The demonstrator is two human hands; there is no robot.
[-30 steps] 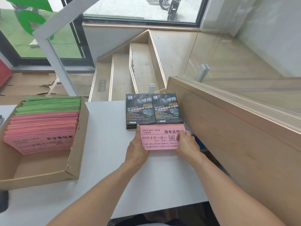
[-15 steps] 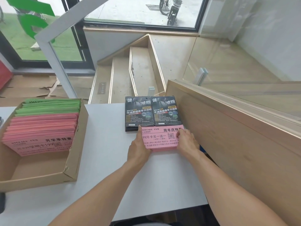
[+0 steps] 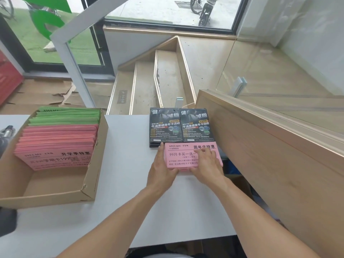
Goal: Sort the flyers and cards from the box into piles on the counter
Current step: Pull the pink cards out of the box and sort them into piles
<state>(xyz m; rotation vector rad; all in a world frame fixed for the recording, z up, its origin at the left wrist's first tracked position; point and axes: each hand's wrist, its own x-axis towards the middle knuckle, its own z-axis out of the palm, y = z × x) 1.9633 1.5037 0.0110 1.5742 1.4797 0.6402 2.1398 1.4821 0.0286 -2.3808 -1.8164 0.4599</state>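
on the white counter [image 3: 126, 146], right of the cardboard box [image 3: 95, 164], a pink flyer stack [image 3: 182, 155] lies just near of two black flyer piles [image 3: 179, 127]. left hand [image 3: 162, 169] presses its left edge, thumb on top. right hand [image 3: 206, 164] lies flat on its right half, fingers spread. pink and green flyers [image 3: 57, 138] fill the box's far end.
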